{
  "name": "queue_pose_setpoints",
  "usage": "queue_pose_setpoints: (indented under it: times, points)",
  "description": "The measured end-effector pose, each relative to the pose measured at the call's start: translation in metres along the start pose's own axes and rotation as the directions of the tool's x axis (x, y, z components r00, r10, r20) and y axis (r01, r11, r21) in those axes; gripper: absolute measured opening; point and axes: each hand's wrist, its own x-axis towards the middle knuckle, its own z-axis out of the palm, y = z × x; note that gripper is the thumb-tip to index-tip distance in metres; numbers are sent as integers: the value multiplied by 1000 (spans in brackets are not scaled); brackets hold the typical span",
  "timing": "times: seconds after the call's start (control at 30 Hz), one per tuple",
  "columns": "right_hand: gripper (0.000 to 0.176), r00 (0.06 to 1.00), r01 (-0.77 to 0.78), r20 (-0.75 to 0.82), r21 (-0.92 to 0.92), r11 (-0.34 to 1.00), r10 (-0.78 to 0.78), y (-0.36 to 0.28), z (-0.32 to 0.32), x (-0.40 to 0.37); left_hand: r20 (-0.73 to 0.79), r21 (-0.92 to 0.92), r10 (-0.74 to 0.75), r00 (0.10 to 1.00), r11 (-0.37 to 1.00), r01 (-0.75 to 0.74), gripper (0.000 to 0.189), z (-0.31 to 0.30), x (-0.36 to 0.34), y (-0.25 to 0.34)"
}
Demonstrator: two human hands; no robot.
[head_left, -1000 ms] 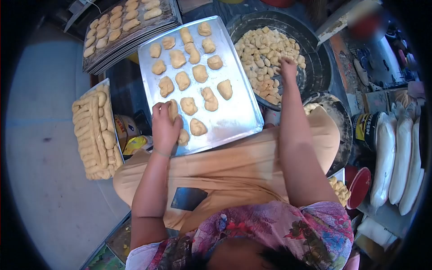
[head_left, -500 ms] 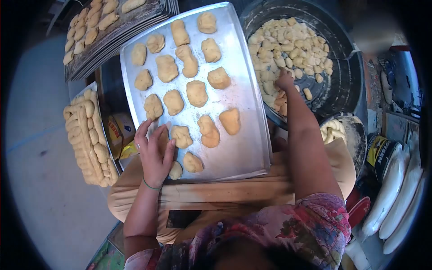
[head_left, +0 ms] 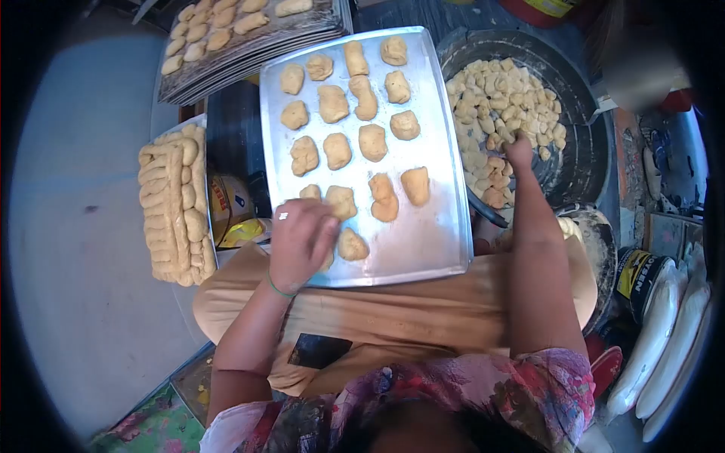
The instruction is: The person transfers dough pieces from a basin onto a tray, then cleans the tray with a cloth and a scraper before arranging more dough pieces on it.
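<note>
A metal tray [head_left: 445, 241] lies across my lap with rows of dough pieces [head_left: 372, 143] on it. My left hand [head_left: 300, 240] is over the tray's lower left part, fingers bent, beside a lumpy dough piece [head_left: 340, 202]; what lies under the fingers is hidden. To the right, my right hand [head_left: 518, 152] reaches into a big dark round basin [head_left: 589, 143] that holds many small dough pieces [head_left: 498, 87]. Its fingers are bunched at the pile, and whether they hold a piece is too small to tell.
Stacked trays [head_left: 257, 64] with shaped dough stand at the upper left. Below them is another tray of dough strips [head_left: 170, 204]. A second bowl [head_left: 600, 234] sits by my right knee, near a black-and-yellow can [head_left: 642, 279] and long white bags [head_left: 649, 332].
My view has shifted, so the tray and basin appear further right. My left hand's fingers have drawn in over the tray. My right hand is still in the basin, with its fingers more bunched.
</note>
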Motion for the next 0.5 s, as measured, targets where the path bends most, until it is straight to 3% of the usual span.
queue_pose_setpoints:
  times: [0.1, 0.13, 0.2, 0.3, 0.43, 0.5]
  points:
    - [40, 986, 169, -12, 56, 984, -168, -57, -71, -2, 274, 48, 37, 961, 997, -52, 29, -2, -12, 25]
    - [39, 976, 218, -20, 62, 974, -217, -77, -95, -5, 298, 46, 41, 954, 997, -57, 32, 2, -20, 27]
    - [38, 949, 315, -18, 77, 946, -315, -119, -133, -23, 269, 72, 62, 961, 994, -85, 34, 12, -31, 29]
    - [35, 910, 364, 93, 287, 886, -404, -174, -176, -73, 279, 58, 100, 955, 991, -121, 34, 16, -36, 23]
    - [29, 847, 491, 83, 253, 834, -524, -237, -199, -201, 272, 27, 146, 951, 987, -159, 34, 14, -41, 21]
    - [34, 729, 679, 25, 95, 728, -684, -246, -179, -262, 208, 35, 188, 960, 979, -199, 38, 14, -43, 21]
